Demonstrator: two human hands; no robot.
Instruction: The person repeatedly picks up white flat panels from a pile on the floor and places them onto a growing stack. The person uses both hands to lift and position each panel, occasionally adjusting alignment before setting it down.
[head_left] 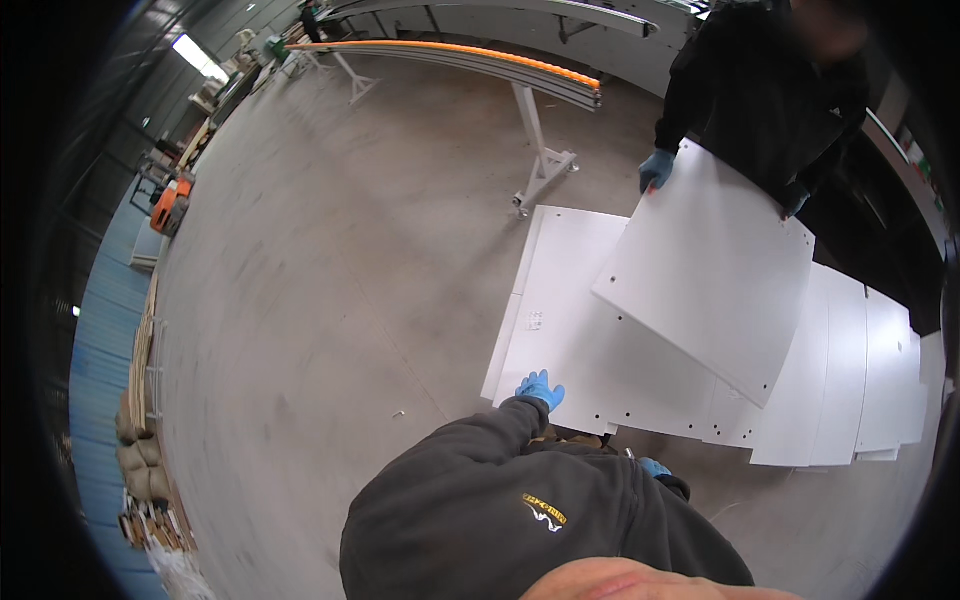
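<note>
While my left hand [540, 388], in its blue glove, is spread with its fingers released over the lower left edge of the flat white rectangular panel [575, 300], my right hand [655, 468] is half hidden beyond my body, below the panel's lower edge. I cannot tell whether that right hand is clenched or grasping anything, nor whether my left fingertips press on the surface or just hover.

The flat panel lies ahead of me, right of the frame's centre, reaching from my left hand up and to the right; it appears longer from left to right, though its far end is covered. Above it in view, a loose white square-looking board with dark corner holes [715, 265] hangs at a slant, held along its upper edges by a co-worker in dark clothing [770, 110] at the upper right of the frame. It lies up and to the right of my left hand, up and slightly right of my right.

The relation I judge to matter is this: 1 board corner points left, above my left hand, and another points down, right of my right. For the flat panel, my left hand is clearly nearer.
</note>
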